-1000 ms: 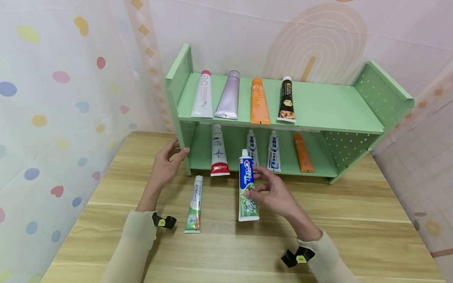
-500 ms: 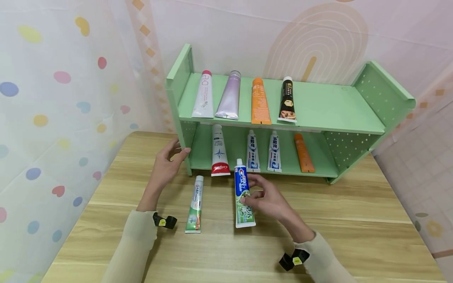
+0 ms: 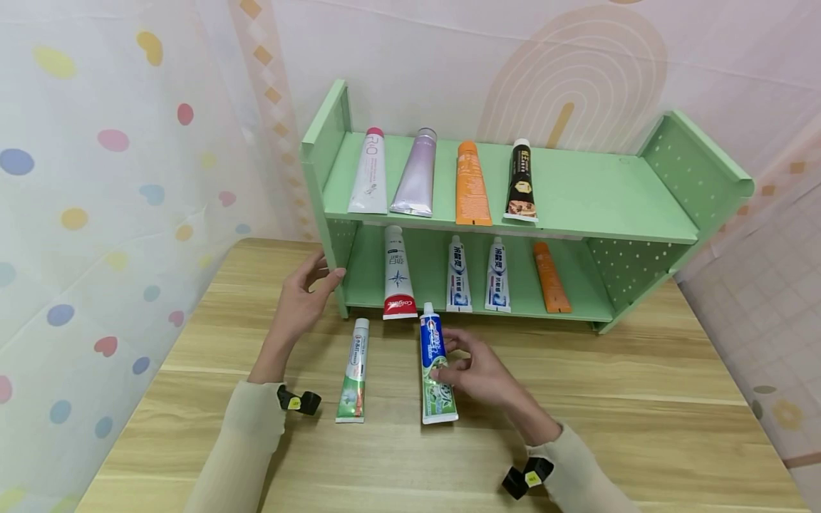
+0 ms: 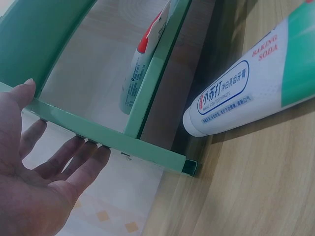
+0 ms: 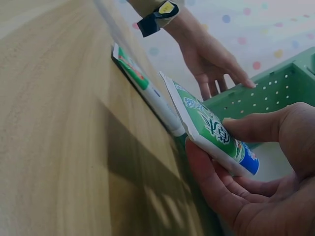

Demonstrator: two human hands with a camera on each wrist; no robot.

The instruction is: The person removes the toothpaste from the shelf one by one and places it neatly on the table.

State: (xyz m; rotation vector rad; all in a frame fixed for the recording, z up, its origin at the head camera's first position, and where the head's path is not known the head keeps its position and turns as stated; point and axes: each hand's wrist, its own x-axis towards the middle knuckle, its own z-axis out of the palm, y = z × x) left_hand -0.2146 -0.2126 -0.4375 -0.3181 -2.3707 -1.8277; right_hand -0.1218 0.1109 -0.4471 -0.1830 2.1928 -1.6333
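My right hand (image 3: 484, 370) pinches a blue and green Crest toothpaste tube (image 3: 433, 367) between thumb and fingers, cap toward the shelf. In the right wrist view the tube (image 5: 211, 123) is tilted above the table, its shadow below. My left hand (image 3: 306, 296) holds the left side panel of the green shelf (image 3: 616, 192); in the left wrist view the thumb lies on one side of the panel edge (image 4: 98, 128), the fingers on the other. A white and green baking soda toothpaste tube (image 3: 353, 374) lies on the table between the hands.
On the upper shelf board lie a white tube (image 3: 369, 174), a lilac tube (image 3: 415, 174), an orange tube (image 3: 472, 187) and a black tube (image 3: 521, 182). Below are a Colgate tube (image 3: 399, 278), two white-blue tubes (image 3: 458, 278) and another orange tube (image 3: 551, 281). The wooden table (image 3: 609, 399) extends around.
My right hand has carried the Crest tube left and toward me, away from the shelf's front and closer to the baking soda tube. The left hand has stayed on the shelf panel.
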